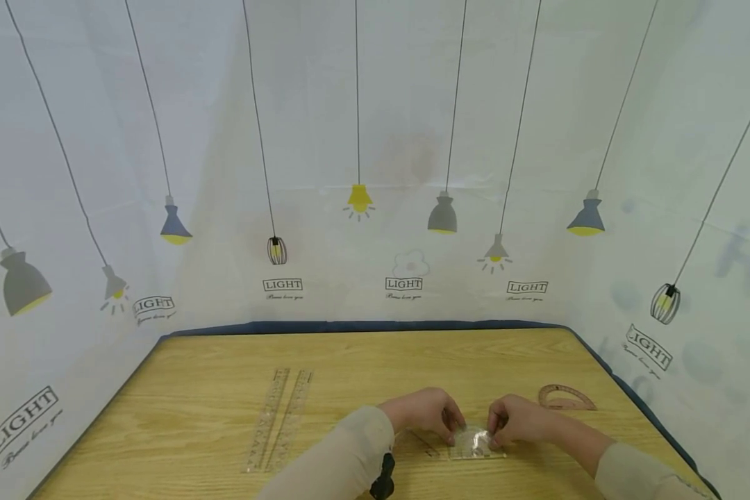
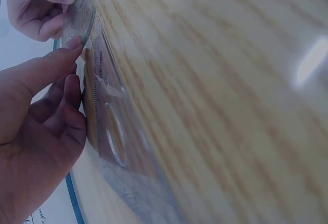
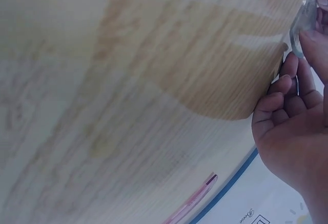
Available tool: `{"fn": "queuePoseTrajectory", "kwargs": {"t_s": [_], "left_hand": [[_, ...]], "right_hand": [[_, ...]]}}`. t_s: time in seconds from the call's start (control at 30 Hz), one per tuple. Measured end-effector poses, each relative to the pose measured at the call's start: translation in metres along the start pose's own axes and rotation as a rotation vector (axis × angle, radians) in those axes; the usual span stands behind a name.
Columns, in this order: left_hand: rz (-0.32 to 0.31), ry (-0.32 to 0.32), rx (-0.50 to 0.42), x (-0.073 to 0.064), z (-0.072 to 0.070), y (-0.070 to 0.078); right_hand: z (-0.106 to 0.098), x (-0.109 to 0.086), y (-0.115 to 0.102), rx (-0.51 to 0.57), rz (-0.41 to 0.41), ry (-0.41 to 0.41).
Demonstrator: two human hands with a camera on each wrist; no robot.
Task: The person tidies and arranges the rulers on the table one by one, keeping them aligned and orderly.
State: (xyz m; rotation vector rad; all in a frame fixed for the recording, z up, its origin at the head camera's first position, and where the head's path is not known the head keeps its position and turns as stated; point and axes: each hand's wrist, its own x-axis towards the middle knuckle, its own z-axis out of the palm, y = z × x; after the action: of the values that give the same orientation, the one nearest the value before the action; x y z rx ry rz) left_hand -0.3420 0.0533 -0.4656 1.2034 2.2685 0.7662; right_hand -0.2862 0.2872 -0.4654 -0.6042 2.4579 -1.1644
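Both hands hold a clear plastic protractor (image 1: pixel 473 443) close over the wooden table, one at each end. My left hand (image 1: pixel 426 411) pinches its left end between thumb and fingers; in the left wrist view the left hand (image 2: pixel 46 101) has its thumb on the upper face. At the other end, my right hand (image 1: pixel 517 419) pinches the right side, and the right wrist view shows that hand's thumb on the protractor (image 3: pixel 302 26). Beneath and beside the left hand lies a flat clear drawing piece (image 2: pixel 110 116) with a scale along one edge and a rounded cut-out.
Two clear rulers (image 1: pixel 265 423) lie side by side on the left of the wooden table (image 1: pixel 187 389). A pink protractor (image 1: pixel 565 398) rests beyond the right forearm. Behind and beside the table hangs a pale cloth (image 1: pixel 350 139) printed with lamps.
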Motion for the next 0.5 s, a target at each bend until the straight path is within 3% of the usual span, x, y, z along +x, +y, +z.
{"fn": "queuePoseTrajectory", "kwargs": {"t_s": [0.5], "left_hand": [[-0.020, 0.021, -0.024, -0.0002, 0.0013, 0.0015]], "right_hand": [[0.0046, -0.0036, -0.0087, -0.068, 0.040, 0.039]]}}
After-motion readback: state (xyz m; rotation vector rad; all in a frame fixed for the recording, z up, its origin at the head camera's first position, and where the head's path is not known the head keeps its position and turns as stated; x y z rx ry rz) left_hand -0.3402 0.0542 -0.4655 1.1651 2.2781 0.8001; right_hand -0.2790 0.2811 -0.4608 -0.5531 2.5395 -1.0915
